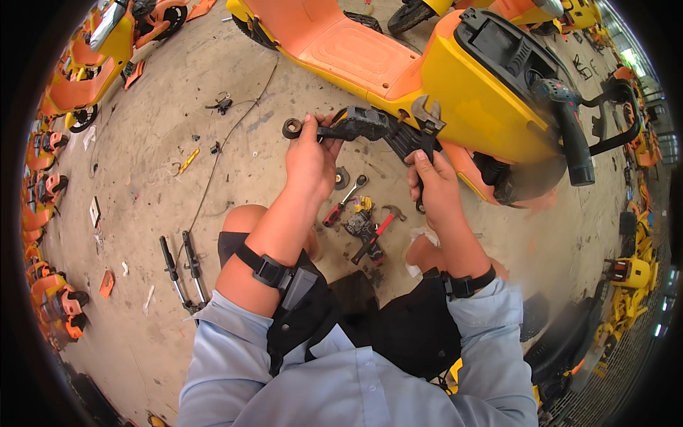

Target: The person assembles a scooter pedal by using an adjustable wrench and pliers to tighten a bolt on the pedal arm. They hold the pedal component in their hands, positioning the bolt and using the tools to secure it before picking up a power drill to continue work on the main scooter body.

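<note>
Fingers (311, 128) of the L hand (311, 162) are wrapped round a black bar (327, 132) just behind its ring end; those of the R hand (437, 186) grip the handle of an adj. wrench (430, 122), head up, jaws gapped w/ nothing seen in them. Bar leads toward a chunky black part (366, 122) beside the scooter's (466, 92) near edge; can't tell if it's all one pc.

To do it well, I'd say: hold the bar firm w/ the L as counter-grip, set the wrench snug on the flats b4 loading it, pull steady, no jerks, & mind knuckles vs. the yellow body.

Cordless drill (569, 132) rests at the scooter's R end; prob. could slip if the body rocks. On the floor (163, 213) btwn the knees: ratchet (347, 201) & red-handled hammer (377, 235), apparently in easy reach.
</note>
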Demonstrator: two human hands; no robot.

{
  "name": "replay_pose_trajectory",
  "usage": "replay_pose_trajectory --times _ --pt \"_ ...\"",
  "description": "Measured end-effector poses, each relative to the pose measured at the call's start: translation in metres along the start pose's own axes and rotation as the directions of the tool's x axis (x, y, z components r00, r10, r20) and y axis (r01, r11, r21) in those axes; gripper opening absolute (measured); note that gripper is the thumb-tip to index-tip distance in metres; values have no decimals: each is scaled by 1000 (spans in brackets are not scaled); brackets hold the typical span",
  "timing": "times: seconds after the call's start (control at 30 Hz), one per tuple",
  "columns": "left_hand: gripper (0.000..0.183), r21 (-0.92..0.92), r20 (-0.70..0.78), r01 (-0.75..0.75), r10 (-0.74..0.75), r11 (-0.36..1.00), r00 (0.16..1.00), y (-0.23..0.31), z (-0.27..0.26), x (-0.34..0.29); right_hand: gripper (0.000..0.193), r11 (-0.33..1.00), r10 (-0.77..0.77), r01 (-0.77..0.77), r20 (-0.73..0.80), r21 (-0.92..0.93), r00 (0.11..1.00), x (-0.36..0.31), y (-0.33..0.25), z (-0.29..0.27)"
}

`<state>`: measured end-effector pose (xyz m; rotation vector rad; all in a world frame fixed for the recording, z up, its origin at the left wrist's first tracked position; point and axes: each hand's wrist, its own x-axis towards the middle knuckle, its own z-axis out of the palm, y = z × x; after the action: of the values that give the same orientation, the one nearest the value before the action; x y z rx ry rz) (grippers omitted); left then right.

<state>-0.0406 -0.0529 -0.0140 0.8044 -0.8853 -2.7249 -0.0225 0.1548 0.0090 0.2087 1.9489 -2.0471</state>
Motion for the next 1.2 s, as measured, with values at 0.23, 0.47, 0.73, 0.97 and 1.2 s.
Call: replay_pose_trajectory --times 0.23,0.47,0.73,0.97,1.2 --pt "22 32 23 15 -16 999 1000 -10 1 1 25 944 -326 326 -12 52 945 -10 10 14" --pt "22 148 -6 -29 30 989 1000 -21 -9 16 27 978 82 -48 164 -202 983 1 25 20" --pt "22 48 -51 44 -41 998 998 -28 -11 22 26 997 60 -56 96 -52 994 5 21 12" --pt "23 86 -41 -7 11 996 999 -31 -7 22 26 982 146 -134 85 -135 986 4 21 17" --pt "21 55 -30 -5 6 998 1000 -29 -6 22 24 983 129 -113 107 -142 986 8 18 16"
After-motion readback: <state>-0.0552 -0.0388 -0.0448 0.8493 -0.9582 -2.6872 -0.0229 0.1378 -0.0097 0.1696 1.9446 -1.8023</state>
